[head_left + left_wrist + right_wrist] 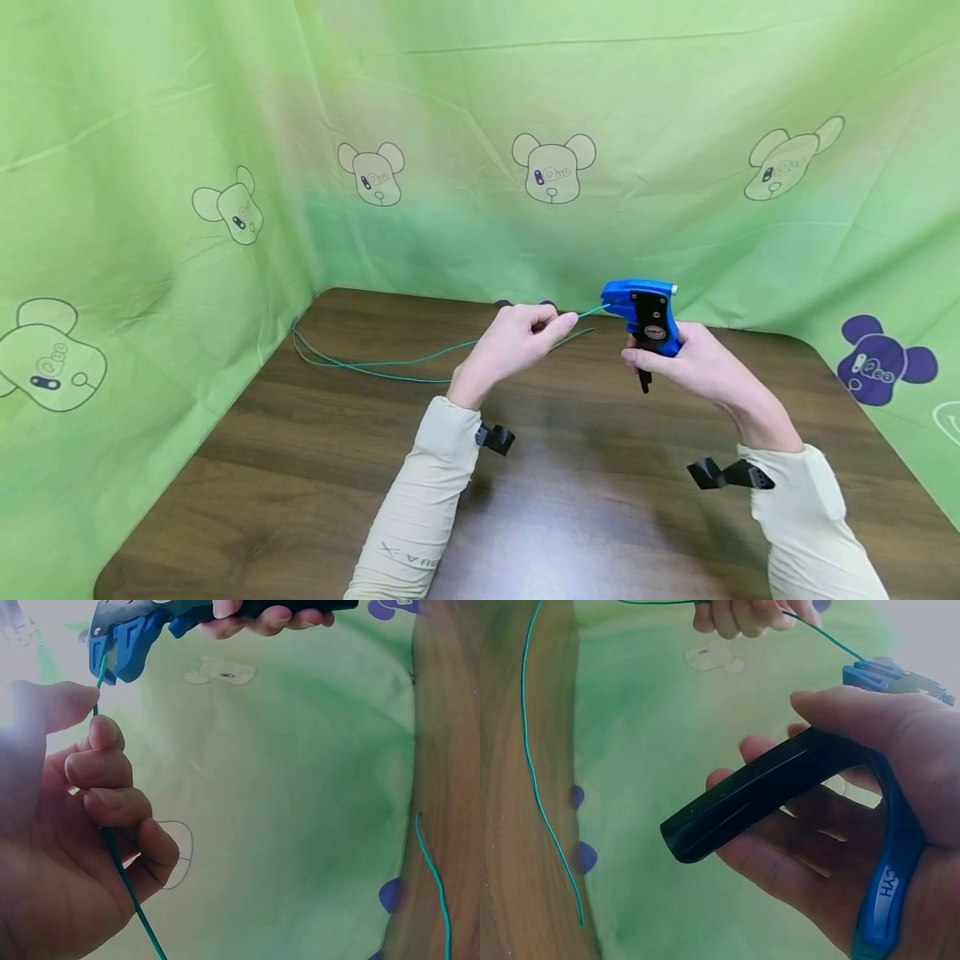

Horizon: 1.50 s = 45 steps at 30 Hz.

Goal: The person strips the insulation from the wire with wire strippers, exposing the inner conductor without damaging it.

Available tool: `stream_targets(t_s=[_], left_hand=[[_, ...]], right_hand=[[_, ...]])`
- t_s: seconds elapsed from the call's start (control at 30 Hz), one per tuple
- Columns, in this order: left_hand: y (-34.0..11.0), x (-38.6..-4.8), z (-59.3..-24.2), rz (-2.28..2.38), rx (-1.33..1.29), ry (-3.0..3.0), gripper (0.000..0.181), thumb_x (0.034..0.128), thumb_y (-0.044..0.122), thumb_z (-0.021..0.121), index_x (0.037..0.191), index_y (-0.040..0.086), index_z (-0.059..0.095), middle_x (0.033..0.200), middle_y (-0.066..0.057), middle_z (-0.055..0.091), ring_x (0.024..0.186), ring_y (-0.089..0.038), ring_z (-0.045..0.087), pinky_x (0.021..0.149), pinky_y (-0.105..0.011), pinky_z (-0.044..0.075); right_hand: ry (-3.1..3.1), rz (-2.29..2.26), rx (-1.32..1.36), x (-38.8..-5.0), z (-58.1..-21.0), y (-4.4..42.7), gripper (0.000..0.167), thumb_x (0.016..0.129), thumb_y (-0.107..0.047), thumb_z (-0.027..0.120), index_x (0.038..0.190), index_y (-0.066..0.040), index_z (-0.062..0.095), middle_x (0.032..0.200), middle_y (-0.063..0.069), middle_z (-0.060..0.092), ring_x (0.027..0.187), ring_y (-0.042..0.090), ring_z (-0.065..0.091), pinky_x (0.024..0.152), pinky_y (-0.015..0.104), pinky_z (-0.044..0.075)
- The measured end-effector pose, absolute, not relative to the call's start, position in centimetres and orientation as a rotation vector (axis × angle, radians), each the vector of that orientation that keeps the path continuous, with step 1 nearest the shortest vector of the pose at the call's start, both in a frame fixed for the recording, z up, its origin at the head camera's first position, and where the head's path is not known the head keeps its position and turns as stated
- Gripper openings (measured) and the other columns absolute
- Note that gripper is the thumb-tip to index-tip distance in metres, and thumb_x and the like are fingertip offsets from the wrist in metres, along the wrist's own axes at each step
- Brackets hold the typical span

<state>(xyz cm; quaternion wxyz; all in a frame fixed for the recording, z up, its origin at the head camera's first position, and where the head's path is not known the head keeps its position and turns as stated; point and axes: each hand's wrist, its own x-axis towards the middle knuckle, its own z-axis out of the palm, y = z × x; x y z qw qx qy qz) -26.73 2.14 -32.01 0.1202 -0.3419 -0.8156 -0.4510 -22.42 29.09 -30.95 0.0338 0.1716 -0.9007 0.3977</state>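
Loosely looping, thin teal wire (405, 362) is meeting a blue-and-black tool (649, 305); left hand (513, 339) is pinching wire, right hand (697, 360) curling fingers round tool.

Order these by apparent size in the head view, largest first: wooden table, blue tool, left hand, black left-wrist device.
1. Wooden table
2. Blue tool and left hand: too alike to rank
3. Black left-wrist device

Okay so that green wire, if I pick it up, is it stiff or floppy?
The green wire is probably flexible but slightly springy: its slack curves smoothly on the table. It looks light, being so thin. Short lengths may hold their line, as the stretch between the left hand and blue-and-black tool looks nearly straight.
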Motion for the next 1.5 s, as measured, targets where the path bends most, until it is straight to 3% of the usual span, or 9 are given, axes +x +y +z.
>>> stream_targets(t_s=[0.13,0.37,0.6,1.0,1.5], left_hand=[[2.0,-26.5,-31.8,-1.320,-1.015,-2.373,0.048,0.1010,0.040,0.058,0.063,0.017,0.041,0.058,0.009,0.030,0.053,-0.006,0.030,0.054,-0.023,0.026],[1.9,-26.3,-31.6,-1.338,-1.021,-2.364,0.049,0.1008,0.041,0.058,0.062,0.017,0.040,0.057,0.009,0.030,0.052,-0.007,0.029,0.053,-0.024,0.026],[1.9,-26.3,-31.6,-1.367,-1.026,-2.315,0.050,0.1003,0.040,0.059,0.060,0.017,0.039,0.056,0.009,0.028,0.052,-0.006,0.027,0.052,-0.024,0.023],[1.6,-26.0,-31.4,-1.441,-1.012,-2.276,0.052,0.0997,0.040,0.058,0.060,0.016,0.036,0.056,0.008,0.026,0.053,-0.008,0.027,0.052,-0.025,0.021],[1.3,-25.2,-30.5,-1.510,-1.026,-2.219,0.054,0.0999,0.037,0.059,0.058,0.014,0.034,0.055,0.005,0.024,0.052,-0.010,0.024,0.051,-0.026,0.018]], right_hand=[[-2.763,1.318,0.537,-22.1,-30.7,29.0,0.025,0.096,-0.025,0.070,0.100,-0.001,0.064,0.085,0.008,0.073,0.083,0.019,0.069,0.077,0.026,0.045],[-2.768,1.349,0.593,-21.9,-30.6,28.6,0.024,0.097,-0.026,0.070,0.101,-0.003,0.064,0.093,0.004,0.074,0.088,0.015,0.069,0.077,0.024,0.045],[-2.714,1.375,0.683,-22.0,-30.8,28.3,0.020,0.099,-0.018,0.066,0.100,0.002,0.063,0.085,0.010,0.073,0.083,0.020,0.070,0.077,0.024,0.048],[-2.655,1.415,0.701,-21.5,-30.4,27.9,0.017,0.100,-0.018,0.065,0.099,0.000,0.064,0.085,0.013,0.071,0.083,0.028,0.069,0.078,0.026,0.049],[-2.646,1.463,0.760,-20.6,-29.6,27.6,0.014,0.100,-0.015,0.064,0.102,-0.002,0.065,0.088,0.012,0.073,0.087,0.025,0.070,0.081,0.026,0.048]])
